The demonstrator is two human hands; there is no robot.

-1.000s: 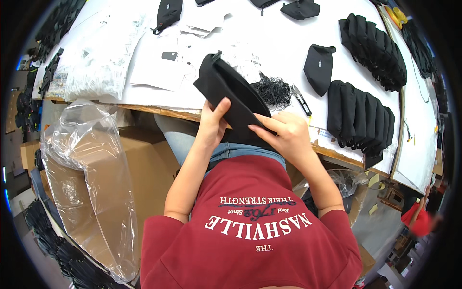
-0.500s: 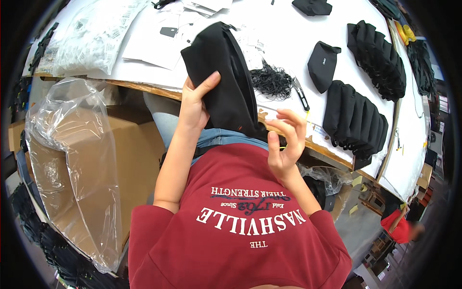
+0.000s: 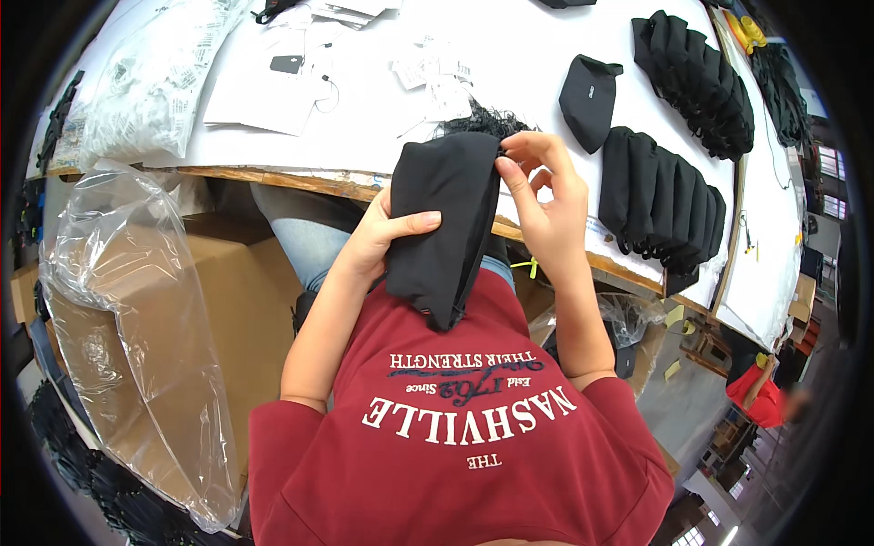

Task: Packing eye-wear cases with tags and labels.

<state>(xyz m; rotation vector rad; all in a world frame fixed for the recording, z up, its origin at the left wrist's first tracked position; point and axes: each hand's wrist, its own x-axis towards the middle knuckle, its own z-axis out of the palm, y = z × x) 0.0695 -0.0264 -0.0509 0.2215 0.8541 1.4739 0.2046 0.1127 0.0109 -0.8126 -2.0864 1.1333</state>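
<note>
A black fabric pouch [image 3: 442, 205] is held in front of my body, tilted, with a long seam or opening running down its right side. My left hand [image 3: 381, 238] grips its left side, thumb lying across the front and fingers behind. At the pouch's upper right corner, my right hand [image 3: 553, 196] pinches with thumb and forefinger; whether it holds the cloth edge or a small zip pull is too fine to tell. Just beyond the pouch lies a tangle of thin black cords [image 3: 492, 119], partly covered by it.
On the white table, a single black pouch [image 3: 587, 105] lies right of the cords, near two rows of pouches [image 3: 663, 200]. A plastic bag of labels [image 3: 150, 100] and white sheets [image 3: 259, 96] are at left. A cardboard box [image 3: 232, 300] under clear plastic stands below. A person in red [image 3: 757, 396] is far right.
The pouch has come down toward my body and turned. My right hand has moved up from beside its lower end to pinch its upper right corner; the left keeps its grip.
</note>
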